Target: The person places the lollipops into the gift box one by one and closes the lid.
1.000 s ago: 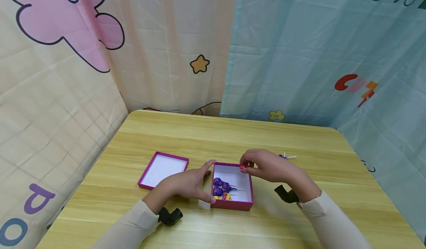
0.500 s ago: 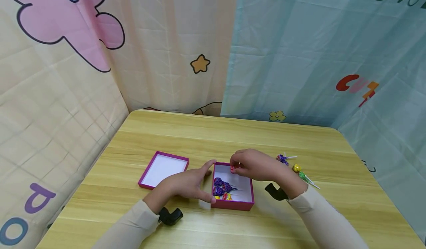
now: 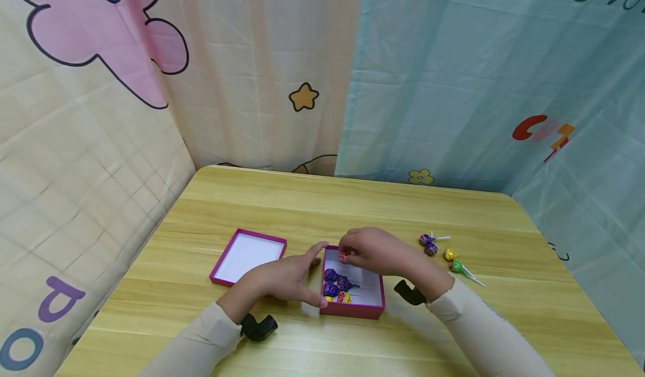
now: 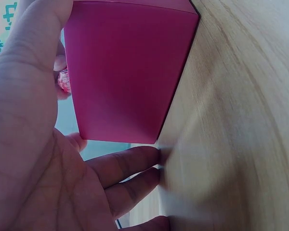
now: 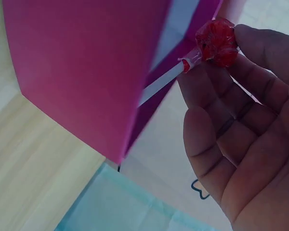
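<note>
A magenta box [image 3: 351, 311] with a white inside stands on the table, several wrapped lollipops [image 3: 336, 284] lying at its left and front. My left hand [image 3: 289, 276] is at the box's left side, thumb at the front corner and index finger at the back corner, fingers spread and fairly straight. In the left wrist view, the other fingertips [image 4: 147, 156] touch the table beside it. Over the back of the box, my right hand [image 3: 375, 250] pinches a red lollipop [image 5: 216, 43] by its wrapped head. The right wrist view shows its white stick pointing into the box.
The magenta-rimmed lid [image 3: 247, 256] lies white side up, left of the box. Loose lollipops, purple [image 3: 427, 241], yellow [image 3: 450, 254] and green [image 3: 457, 266], lie to the right. Curtains [image 3: 428, 74] hang behind the table [image 3: 282, 195].
My right hand has carried the red lollipop leftward, from the box's back right corner toward its back left. Loose lollipops once behind that arm are now uncovered. The left hand has stayed put.
</note>
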Demonstrator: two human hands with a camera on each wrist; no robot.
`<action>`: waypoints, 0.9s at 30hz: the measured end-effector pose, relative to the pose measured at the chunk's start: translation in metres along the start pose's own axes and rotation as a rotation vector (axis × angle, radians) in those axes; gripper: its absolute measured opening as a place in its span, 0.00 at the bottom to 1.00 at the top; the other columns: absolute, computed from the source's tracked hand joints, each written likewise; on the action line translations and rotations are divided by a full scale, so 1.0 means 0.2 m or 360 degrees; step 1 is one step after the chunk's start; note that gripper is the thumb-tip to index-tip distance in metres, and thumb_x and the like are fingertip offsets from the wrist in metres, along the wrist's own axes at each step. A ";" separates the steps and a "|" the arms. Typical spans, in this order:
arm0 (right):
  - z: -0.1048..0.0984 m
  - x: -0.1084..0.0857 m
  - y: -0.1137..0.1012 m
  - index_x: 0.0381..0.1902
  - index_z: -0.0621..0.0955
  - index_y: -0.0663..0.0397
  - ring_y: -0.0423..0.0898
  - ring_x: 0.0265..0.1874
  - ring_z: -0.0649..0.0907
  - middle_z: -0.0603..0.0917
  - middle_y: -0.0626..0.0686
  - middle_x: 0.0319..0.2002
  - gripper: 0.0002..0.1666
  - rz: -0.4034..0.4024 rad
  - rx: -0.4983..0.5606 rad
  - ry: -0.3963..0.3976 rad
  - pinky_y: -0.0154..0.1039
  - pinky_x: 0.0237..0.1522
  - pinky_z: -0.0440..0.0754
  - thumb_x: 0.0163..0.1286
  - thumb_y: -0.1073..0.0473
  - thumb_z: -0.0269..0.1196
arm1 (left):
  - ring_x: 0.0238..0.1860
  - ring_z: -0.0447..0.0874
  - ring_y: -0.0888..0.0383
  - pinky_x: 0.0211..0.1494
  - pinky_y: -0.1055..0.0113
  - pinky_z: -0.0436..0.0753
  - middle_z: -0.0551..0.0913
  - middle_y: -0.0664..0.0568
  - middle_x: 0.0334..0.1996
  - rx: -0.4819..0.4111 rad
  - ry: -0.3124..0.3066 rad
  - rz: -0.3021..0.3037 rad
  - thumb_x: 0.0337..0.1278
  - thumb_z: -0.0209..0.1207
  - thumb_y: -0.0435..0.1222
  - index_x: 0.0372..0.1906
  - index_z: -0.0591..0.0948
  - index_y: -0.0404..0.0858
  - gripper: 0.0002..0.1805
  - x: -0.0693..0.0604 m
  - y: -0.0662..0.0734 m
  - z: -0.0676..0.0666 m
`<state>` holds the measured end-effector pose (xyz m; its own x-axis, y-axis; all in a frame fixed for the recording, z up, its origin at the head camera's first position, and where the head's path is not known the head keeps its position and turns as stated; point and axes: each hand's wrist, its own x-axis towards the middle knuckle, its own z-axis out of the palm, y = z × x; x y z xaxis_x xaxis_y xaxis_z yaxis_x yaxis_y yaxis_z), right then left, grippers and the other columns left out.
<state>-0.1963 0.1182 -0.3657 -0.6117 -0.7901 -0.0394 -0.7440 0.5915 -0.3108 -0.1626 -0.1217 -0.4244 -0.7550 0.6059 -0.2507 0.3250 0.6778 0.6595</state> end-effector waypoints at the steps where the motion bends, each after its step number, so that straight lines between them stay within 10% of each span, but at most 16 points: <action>1: 0.01 0.00 0.00 0.43 0.85 0.49 0.38 0.32 0.77 0.80 0.41 0.35 0.05 0.0005 -0.0014 -0.0003 0.36 0.38 0.79 0.71 0.58 0.64 | 0.70 0.65 0.54 0.71 0.52 0.65 0.65 0.46 0.73 -0.0003 -0.0002 -0.0001 0.44 0.67 0.67 0.80 0.39 0.50 0.67 0.00 0.00 0.00; 27: 0.17 0.06 -0.01 0.31 0.82 0.46 0.40 0.21 0.73 0.76 0.40 0.23 0.07 0.0038 -0.0426 -0.0113 0.35 0.29 0.74 0.69 0.53 0.67 | 0.70 0.65 0.56 0.71 0.52 0.64 0.65 0.46 0.73 -0.0018 0.0001 0.0023 0.45 0.67 0.67 0.80 0.40 0.51 0.66 0.01 -0.02 0.01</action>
<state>-0.1936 0.1024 -0.3985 -0.6164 -0.7792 -0.1133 -0.7801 0.6239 -0.0473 -0.1640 -0.1230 -0.4278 -0.7507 0.6152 -0.2408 0.3293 0.6645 0.6709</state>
